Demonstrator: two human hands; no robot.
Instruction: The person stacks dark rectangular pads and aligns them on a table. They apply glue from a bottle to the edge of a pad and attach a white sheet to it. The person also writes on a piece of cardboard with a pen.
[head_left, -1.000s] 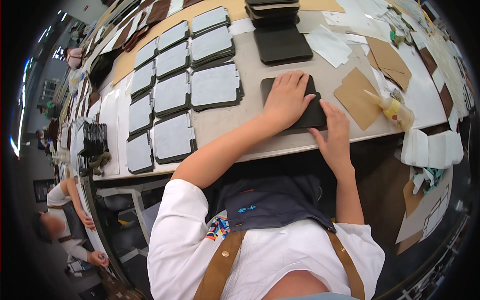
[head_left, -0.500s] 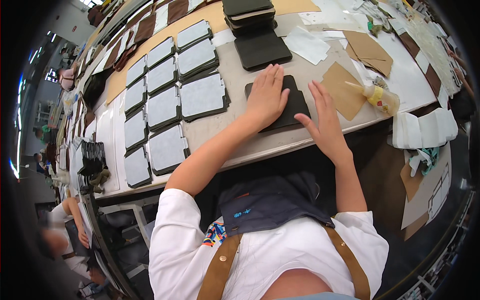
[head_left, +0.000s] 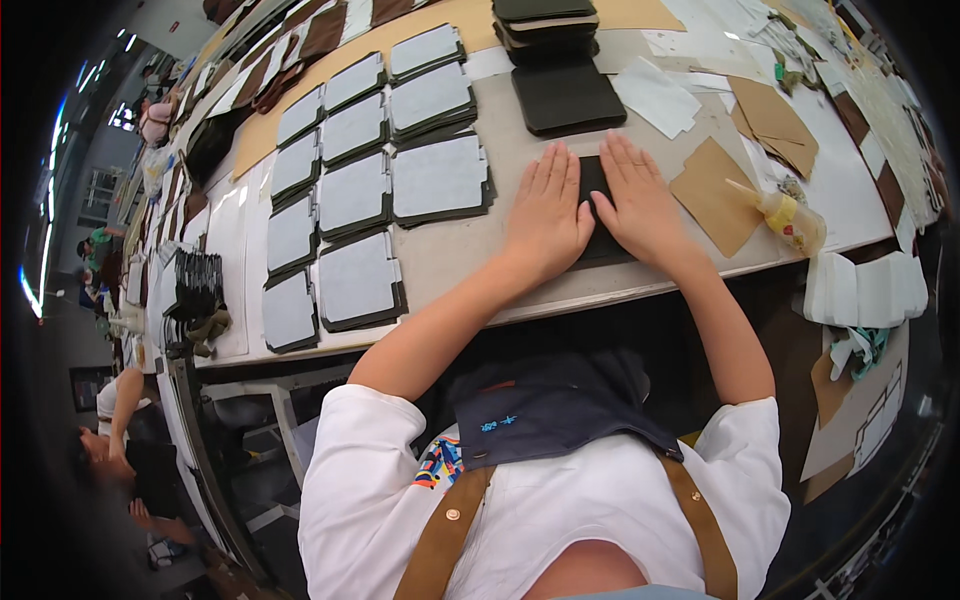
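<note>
A black flat leather-like piece (head_left: 603, 238) lies on the worktable near its front edge. My left hand (head_left: 548, 215) rests flat on its left side, fingers stretched out and pointing away from me. Flat on the right side lies my right hand (head_left: 640, 205), its thumb close to the left one. Most of the piece is hidden under the two palms, with a dark strip showing between them. Just beyond my fingertips sits a low stack of black rounded panels (head_left: 567, 100).
Rows of grey-faced, black-edged pieces (head_left: 357, 275) cover the table's left part. A taller black stack (head_left: 545, 35) stands at the back. To the right are brown card templates (head_left: 722, 195), white sheets (head_left: 655, 97) and a yellowish nozzle bottle (head_left: 793, 222). Another person (head_left: 115, 440) is at far left.
My right hand has come down onto the black piece, where before it hovered at its right side. The left hand stays flat on it, now further toward its left side.
</note>
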